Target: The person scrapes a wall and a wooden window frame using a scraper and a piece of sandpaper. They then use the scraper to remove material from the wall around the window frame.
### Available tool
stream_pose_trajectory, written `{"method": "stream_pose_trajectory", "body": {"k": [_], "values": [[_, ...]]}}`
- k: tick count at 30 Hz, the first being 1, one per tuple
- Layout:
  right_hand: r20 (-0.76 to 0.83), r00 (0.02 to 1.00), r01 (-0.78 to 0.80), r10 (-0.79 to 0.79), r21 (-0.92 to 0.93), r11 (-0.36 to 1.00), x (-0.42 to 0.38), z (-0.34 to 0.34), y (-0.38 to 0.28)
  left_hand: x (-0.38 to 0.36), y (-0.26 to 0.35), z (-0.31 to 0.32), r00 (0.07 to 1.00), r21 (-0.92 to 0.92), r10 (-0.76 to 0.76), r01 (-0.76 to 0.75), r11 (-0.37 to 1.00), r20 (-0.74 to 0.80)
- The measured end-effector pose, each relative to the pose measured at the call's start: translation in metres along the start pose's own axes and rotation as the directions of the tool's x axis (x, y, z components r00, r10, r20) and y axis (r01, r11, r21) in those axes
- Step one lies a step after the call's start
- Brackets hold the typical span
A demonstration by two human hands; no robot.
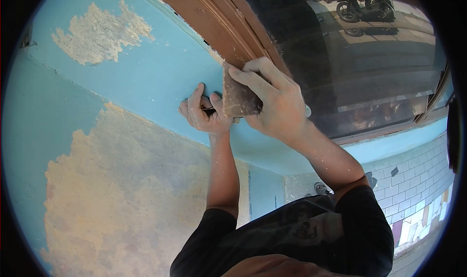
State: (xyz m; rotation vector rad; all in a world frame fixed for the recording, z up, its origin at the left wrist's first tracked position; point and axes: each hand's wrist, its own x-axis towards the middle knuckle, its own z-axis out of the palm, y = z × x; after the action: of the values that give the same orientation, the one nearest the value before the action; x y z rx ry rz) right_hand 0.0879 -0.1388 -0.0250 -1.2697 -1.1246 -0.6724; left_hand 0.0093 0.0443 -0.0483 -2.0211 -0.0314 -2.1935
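My right hand (279,97) is closed around a putty knife (241,95), its wide brown blade speckled with pale dust. The blade's broad edge faces left, beside the brown window frame (214,22); the handle is mostly hidden in my palm. Left of it, close to the light blue wall (160,77), is my left hand (204,112), dusty and with fingers curled. Something dark shows between those fingers, and a small metal-looking end sticks out near the blade. I cannot make out what it is.
A bare patch (102,31) of stripped paint lies at upper left, and a larger one (126,194) below. Dark window glass (369,68) at right reflects a motorbike. Lower right, a tiled floor (408,180) is beside a foot in a sandal (320,188).
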Motion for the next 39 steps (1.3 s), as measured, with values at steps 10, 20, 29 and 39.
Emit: {"method": "stream_pose_trajectory", "body": {"k": [10, 20, 29, 39], "values": [[0.159, 0.926, -0.372, 0.343, 0.23, 0.899, -0.083, -0.041, 0.005, 0.002, -0.001, 0.0, 1.0, -0.001, 0.008, -0.008, 1.0, -0.001], [0.028, 0.999, 0.044, -0.043, -0.035, 0.998, -0.05, -0.026, 0.012, 0.002, 0.019, -0.012, 0.954, -0.066, -0.256, 0.269, 0.961, 0.157], [-0.07, 0.94, -0.301, 0.333, 0.287, 0.909, -0.049, 0.015, 0.007, -0.003, 0.013, -0.015, 0.983, 0.041, -0.065, 0.059, 0.997, 0.17], [-0.101, 0.949, -0.255, 0.298, 0.307, 0.917, -0.028, 0.016, 0.005, -0.007, 0.013, -0.009, 0.989, 0.053, -0.062, 0.055, 0.997, 0.137]]}}
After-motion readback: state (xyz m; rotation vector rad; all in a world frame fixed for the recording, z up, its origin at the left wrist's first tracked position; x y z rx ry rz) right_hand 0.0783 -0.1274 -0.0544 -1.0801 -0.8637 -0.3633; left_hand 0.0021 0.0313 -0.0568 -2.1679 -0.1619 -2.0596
